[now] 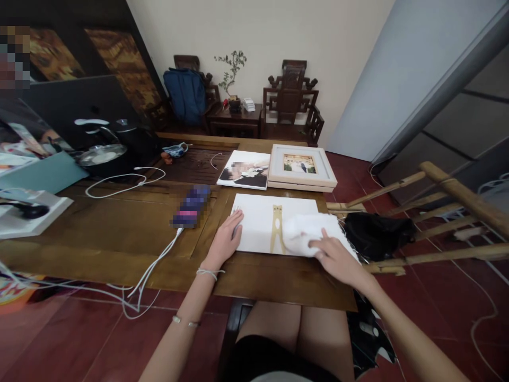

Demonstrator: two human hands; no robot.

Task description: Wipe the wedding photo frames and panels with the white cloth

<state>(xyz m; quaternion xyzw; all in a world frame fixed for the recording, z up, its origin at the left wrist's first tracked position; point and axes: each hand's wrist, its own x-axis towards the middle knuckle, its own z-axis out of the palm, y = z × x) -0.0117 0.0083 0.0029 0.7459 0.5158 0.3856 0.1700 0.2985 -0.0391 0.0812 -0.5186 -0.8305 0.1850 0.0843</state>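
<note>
— What was the right hand [336,257] doing?

— It lay flat on a white cloth [308,233], fingers spread and pressing down. It did not pinch or wrap the cloth — it just pushed on top of it.

— And where was the cloth?

— Under that hand, on the right part of a white board [258,225]. The board lay flat on the wooden table [119,233]. A tan stand piece [277,229] was stuck to the board, just to the left of the cloth and touching its edge.

— What about the left hand [226,239]?

— It was open too, fingers laid flat on the left edge of the board. It held nothing.

— What was past the hands?

— Farther from the fingers sat a white photo frame [301,167] and, beside it, a photo print [244,170]. Left of the left hand ran a white cable [159,262], off the table edge. Right of the right hand, off the table, lay a black cloth [376,233] on some bamboo poles [445,212].
</note>
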